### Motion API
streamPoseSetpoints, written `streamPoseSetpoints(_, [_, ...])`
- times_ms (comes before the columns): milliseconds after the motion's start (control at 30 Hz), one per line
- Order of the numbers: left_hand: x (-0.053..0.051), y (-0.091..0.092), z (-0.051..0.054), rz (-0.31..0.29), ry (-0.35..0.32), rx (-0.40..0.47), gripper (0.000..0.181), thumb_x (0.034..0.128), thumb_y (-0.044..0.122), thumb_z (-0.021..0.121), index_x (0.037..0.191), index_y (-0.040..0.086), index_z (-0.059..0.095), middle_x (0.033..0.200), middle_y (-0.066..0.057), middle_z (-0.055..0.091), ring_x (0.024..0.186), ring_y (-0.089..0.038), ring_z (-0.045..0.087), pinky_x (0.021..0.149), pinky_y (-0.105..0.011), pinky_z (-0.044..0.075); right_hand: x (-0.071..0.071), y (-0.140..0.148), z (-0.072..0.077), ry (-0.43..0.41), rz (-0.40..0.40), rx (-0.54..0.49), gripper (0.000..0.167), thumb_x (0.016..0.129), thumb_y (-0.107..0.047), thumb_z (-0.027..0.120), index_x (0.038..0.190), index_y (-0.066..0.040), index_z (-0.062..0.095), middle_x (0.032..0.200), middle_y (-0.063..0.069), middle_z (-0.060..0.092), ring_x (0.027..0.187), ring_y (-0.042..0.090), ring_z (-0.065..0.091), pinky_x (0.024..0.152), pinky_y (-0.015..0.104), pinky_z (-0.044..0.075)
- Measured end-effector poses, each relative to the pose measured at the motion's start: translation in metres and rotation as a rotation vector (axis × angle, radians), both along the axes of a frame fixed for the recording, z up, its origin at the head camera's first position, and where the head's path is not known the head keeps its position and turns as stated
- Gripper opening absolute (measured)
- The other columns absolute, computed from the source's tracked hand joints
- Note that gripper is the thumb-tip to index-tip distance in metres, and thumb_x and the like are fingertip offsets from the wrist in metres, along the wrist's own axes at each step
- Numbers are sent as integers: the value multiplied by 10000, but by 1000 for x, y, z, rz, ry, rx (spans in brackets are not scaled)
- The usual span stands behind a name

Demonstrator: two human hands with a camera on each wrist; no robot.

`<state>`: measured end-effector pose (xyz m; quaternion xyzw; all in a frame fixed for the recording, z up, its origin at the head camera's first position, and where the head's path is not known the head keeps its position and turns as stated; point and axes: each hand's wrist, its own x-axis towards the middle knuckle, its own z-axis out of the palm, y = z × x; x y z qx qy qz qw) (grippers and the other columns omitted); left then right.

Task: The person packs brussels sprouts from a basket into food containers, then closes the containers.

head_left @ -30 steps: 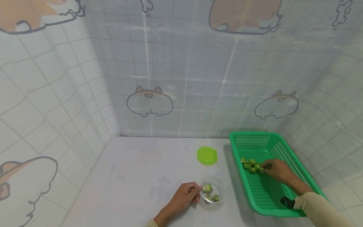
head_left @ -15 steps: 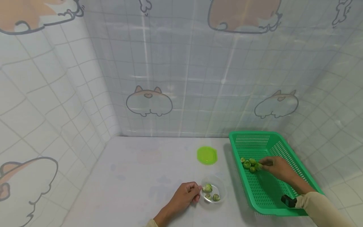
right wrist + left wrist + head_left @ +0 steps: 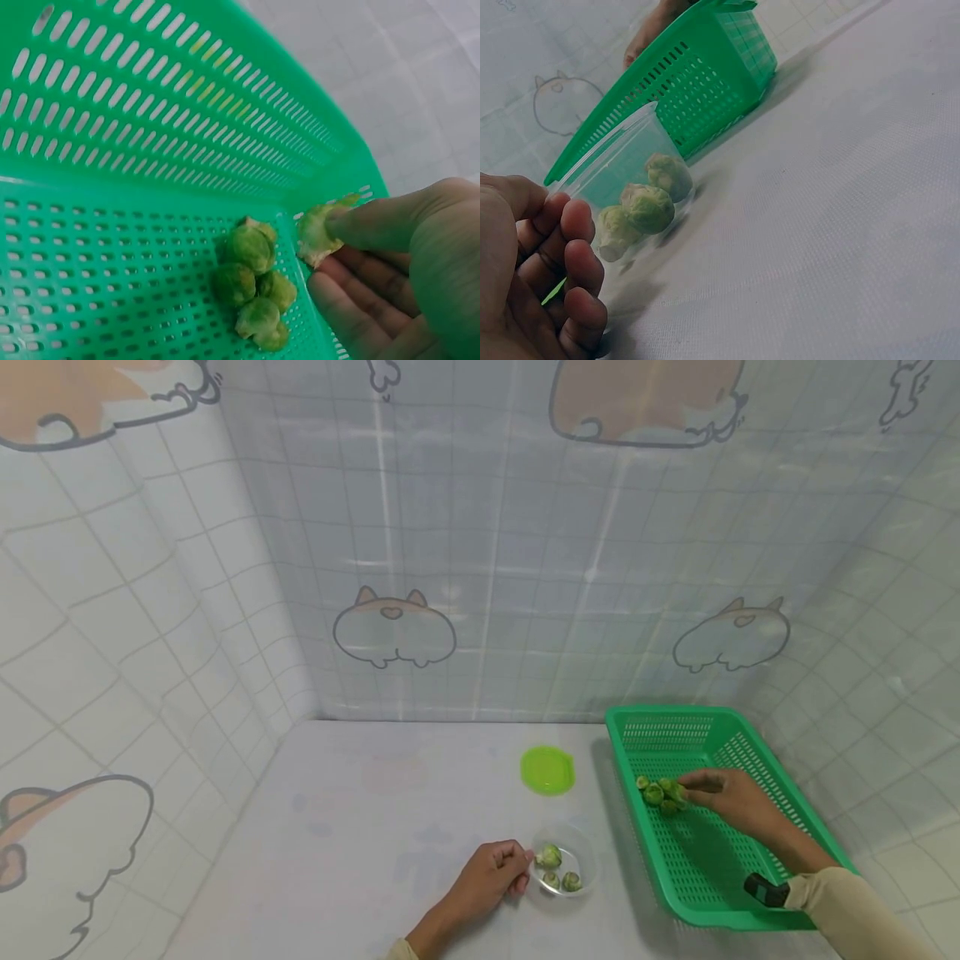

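In the head view my left hand [image 3: 489, 880] pinches the rim of a clear plastic tub [image 3: 587, 852] between thumb and forefinger. Three Brussels sprouts [image 3: 646, 208] sit in the tub, seen through its wall in the left wrist view. My right hand [image 3: 738, 803] reaches into a green perforated basket [image 3: 712, 868]. Thumb and fingers there pinch a Brussels sprout [image 3: 318, 229], held above the basket floor in the right wrist view. Several other sprouts [image 3: 251, 247] lie clustered on that floor beside the hand.
A bright green lid [image 3: 547, 771] lies flat on the white table [image 3: 337, 852], behind the tub. The basket stands at the right, its long wall between tub and sprouts. A patterned sheet [image 3: 480, 543] hangs at the back and along both sides.
My right hand has drawn a sprout slightly up and away from its earlier place in the basket, moving a little left and back. The left hand and tub stay put.
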<state>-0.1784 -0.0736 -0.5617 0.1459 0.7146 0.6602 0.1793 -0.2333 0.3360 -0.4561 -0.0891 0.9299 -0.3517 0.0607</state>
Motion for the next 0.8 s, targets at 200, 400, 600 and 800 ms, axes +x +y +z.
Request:
streamPoseSetpoints(200, [-1,0,-1,0,9,-11,361,1040,304,577,806,33,623,673,21,613,596,-68,503,559,-187,394,2,-4,5,-6,12,-55,396,984,-348,668,1280,-86,668,1277,164,665,1122,321,651,877,533,523])
streamPoseSetpoints(400, [0,0,0,3,14,-8,353,1043,276,575,807,17,623,672,10,608,599,-70,505,561,-180,399,5,-12,11,4,23,-98,389,978,-341,676,1281,-97,669,1264,131,678,1048,66,663,870,464,541])
streamPoseSetpoints(600, [1,0,-1,5,31,-9,356,1037,294,585,810,24,632,672,14,610,603,-60,511,565,-175,401,7,-17,13,-22,26,-134,421,976,-351,677,1293,-75,656,1268,141,676,1041,62,669,866,418,545])
streamPoseSetpoints(800, [1,0,-1,1,23,-6,361,1037,299,584,808,23,626,672,15,611,597,-59,501,555,-176,394,10,-20,16,-43,28,-162,428,970,-363,683,1294,-84,656,1258,128,684,1033,70,673,880,456,535])
